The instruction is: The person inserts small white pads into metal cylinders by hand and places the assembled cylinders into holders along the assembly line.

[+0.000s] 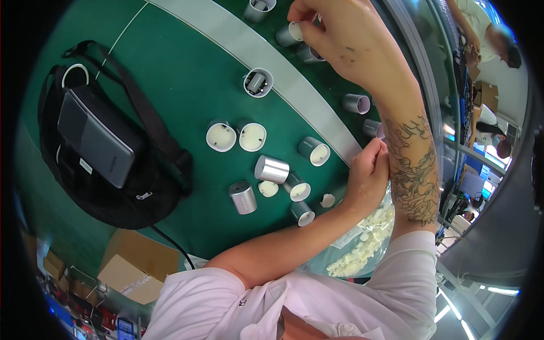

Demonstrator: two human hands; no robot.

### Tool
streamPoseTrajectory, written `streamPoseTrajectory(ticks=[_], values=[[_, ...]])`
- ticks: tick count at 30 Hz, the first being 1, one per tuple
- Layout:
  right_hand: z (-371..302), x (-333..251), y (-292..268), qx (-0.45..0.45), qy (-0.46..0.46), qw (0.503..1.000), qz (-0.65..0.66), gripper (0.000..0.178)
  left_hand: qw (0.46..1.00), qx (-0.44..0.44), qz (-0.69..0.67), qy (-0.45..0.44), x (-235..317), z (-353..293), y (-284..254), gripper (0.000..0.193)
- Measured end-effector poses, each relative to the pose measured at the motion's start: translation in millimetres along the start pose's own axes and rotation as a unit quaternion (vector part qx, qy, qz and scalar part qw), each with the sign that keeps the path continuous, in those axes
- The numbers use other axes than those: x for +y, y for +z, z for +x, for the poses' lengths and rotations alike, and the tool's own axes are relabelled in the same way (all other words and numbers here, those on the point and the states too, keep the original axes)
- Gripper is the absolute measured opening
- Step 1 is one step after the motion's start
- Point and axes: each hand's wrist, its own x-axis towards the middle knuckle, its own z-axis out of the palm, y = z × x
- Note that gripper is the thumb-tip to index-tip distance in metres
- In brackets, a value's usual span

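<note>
head view: right hand [334, 34] at top edge of green table [187, 85], fingers pinching small grey cylinder cup [290, 34] with cream-white inside; left hand [368, 175] curled shut against right forearm, contents cannot be told; similar cups [252, 136] scattered near.

right hand [340, 39] fingers cut off by top edge, left hand [368, 175] fingertips hidden

Left of my left hand [367, 177], short silver metal cylinders [272, 169] crowded the green mat [187, 85]. Beyond them the mat lay open up to the black fabric bag [107, 164].
</note>
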Motion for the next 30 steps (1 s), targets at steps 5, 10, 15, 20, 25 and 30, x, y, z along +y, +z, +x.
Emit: streamPoseTrajectory(ticks=[5,10,15,20,25,30], values=[[6,-1,6,0.024,-0.017,1.000,0.011,0.010,1.000,0.013,-0.008,0.000,-8,2,0,0.025],[4,-5,-5,-0.009,0.054,0.996,0.064,0.012,1.000,0.003,0.000,-0.020,-3,1,-1,0.025],[7,-7,-5,0.005,0.030,0.998,0.050,0.013,1.000,0.014,0.003,0.012,-4,2,0,0.026],[10,-6,4,0.037,-0.071,0.996,-0.029,0.009,0.999,0.032,-0.013,0.007,-3,4,-5,0.025],[7,-18,-8,-0.023,-0.075,0.982,-0.171,0.007,0.997,0.025,-0.064,-0.041,3,1,4,0.024],[24,-20,-14,-0.045,-0.119,0.968,-0.217,0.007,1.000,0.010,-0.016,-0.015,-11,2,1,0.025]])
